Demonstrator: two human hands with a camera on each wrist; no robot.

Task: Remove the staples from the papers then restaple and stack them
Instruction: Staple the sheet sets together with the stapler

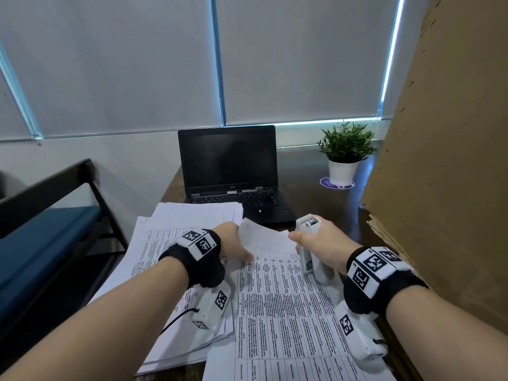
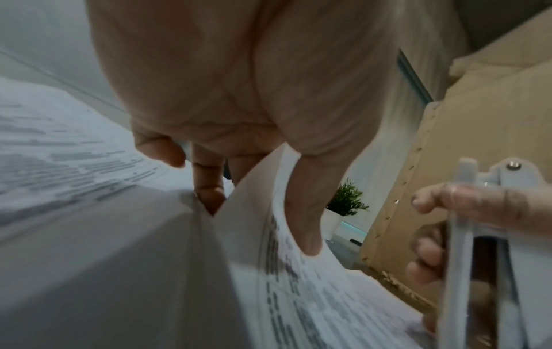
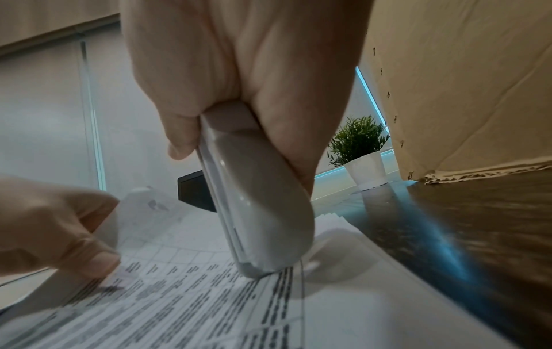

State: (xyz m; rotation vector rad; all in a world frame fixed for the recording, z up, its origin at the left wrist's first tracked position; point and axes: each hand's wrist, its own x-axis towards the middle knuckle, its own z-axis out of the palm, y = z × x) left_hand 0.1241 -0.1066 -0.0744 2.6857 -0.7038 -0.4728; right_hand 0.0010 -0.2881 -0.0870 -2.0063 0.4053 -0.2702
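Observation:
A printed set of papers (image 1: 277, 312) lies in front of me on the dark table (image 1: 330, 204). My left hand (image 1: 242, 244) pinches the set's top left corner, and the top sheet (image 2: 251, 205) curls up between thumb and fingers. My right hand (image 1: 299, 242) grips a white stapler (image 1: 305, 259) held almost upright, its lower end touching the top right part of the printed sheet (image 3: 209, 295). In the right wrist view my fingers (image 3: 286, 141) wrap around the stapler (image 3: 269, 224). In the left wrist view the stapler (image 2: 466, 248) shows at the right. A second pile of papers (image 1: 167, 240) lies to the left under my left wrist.
An open black laptop (image 1: 233, 174) stands behind the papers. A potted plant (image 1: 343, 152) sits at the back right. A big cardboard box (image 1: 445, 160) closes off the right side. A bench with a blue cushion (image 1: 41, 243) stands left of the table.

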